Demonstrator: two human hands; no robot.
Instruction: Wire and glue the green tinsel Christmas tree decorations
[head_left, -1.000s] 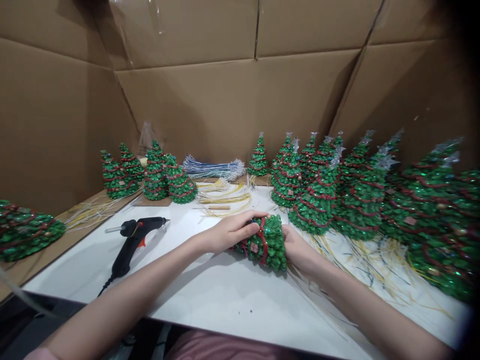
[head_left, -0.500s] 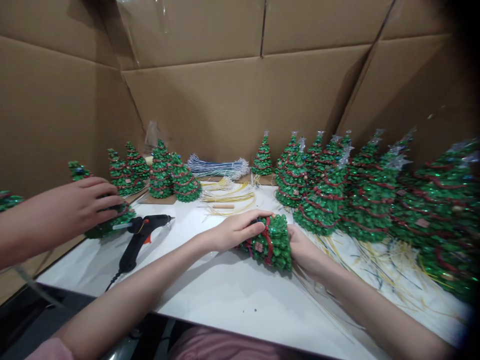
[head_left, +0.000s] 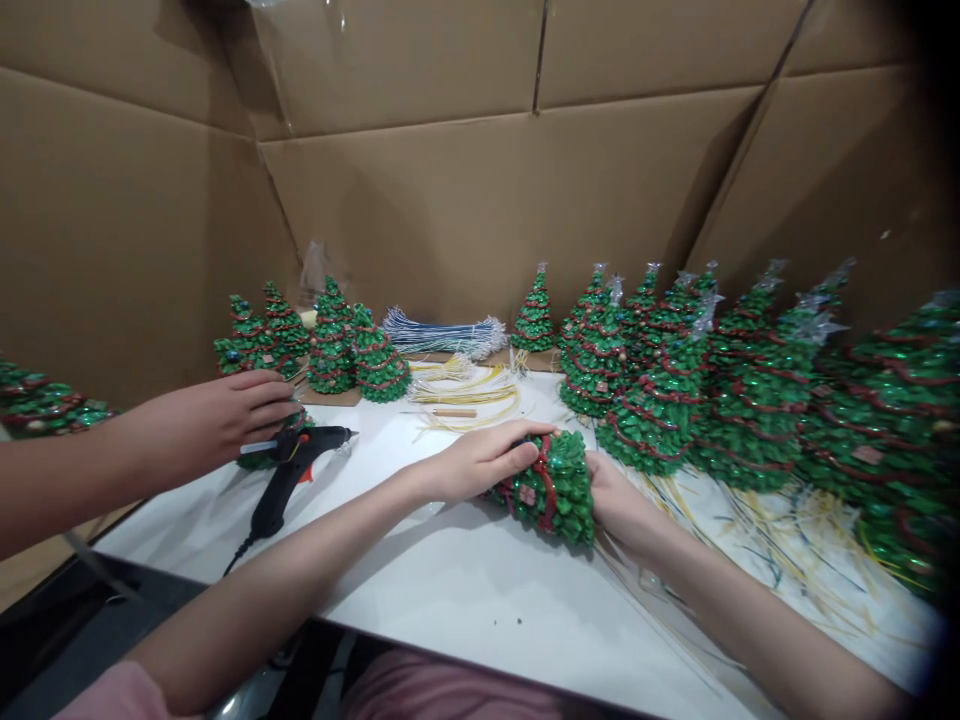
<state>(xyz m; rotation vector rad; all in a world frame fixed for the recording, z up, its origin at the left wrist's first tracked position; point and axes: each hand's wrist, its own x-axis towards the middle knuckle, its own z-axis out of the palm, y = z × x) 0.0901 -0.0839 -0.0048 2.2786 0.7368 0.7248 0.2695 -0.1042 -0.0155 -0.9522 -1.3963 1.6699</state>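
I hold a small green glittery Christmas tree (head_left: 553, 487) with red garland on its side above the white table (head_left: 465, 590). My left hand (head_left: 484, 460) wraps over its narrow end, fingers curled on it. My right hand (head_left: 615, 500) cups its wide base from the right. A black glue gun (head_left: 289, 470) lies on the table to the left, apart from my hands.
Another person's hand (head_left: 214, 415) reaches in from the left, resting on a small tree next to the glue gun. Several finished trees (head_left: 675, 385) crowd the right side. More trees (head_left: 330, 350) stand at back left. Bundles of yellow and blue wires (head_left: 450, 365) lie at the back. Cardboard walls surround the table.
The other person's hand came in from the left and has slid a small tree rightward toward the glue gun. My hands keep the same hold on the tree.
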